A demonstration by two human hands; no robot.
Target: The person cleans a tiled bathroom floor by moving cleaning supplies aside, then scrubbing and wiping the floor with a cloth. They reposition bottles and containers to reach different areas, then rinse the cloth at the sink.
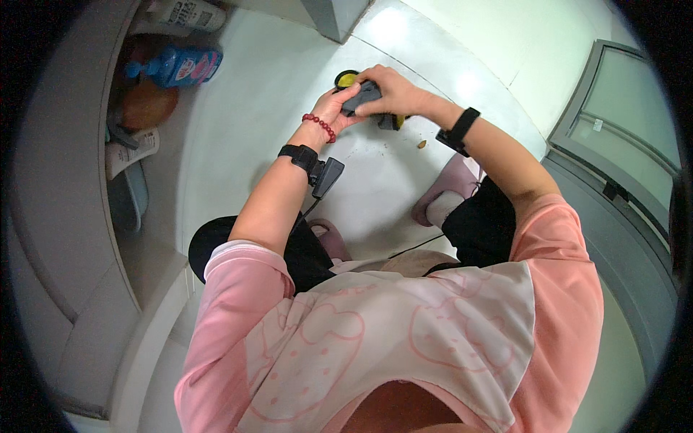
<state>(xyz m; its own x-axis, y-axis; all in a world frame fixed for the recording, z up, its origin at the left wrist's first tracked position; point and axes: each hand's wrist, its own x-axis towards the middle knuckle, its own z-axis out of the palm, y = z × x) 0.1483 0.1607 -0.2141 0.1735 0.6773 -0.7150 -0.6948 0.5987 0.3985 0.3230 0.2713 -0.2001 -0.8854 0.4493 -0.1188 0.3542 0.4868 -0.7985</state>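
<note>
A dark grey block-like object [363,97] is held between both of my hands over the pale floor; I cannot tell exactly what it is. My left hand [338,111], below a red bead bracelet, supports it from the left. From the right, my right hand [396,91] grips it with thumb and curled fingers. Just beyond the left thumb shows a black-rimmed round piece with a yellow inside [347,80]. A dark piece with a yellow edge [390,122] appears under my right hand. Whether these pieces join the block is hidden by my fingers.
A small brown bit [422,144] and crumbs lie on the tiled floor [357,173]. At left, an open recess holds a blue pump bottle [189,66], a white bottle [189,15] and other items. A grey-framed glass panel [622,103] stands at right. A cable [414,246] runs between my legs.
</note>
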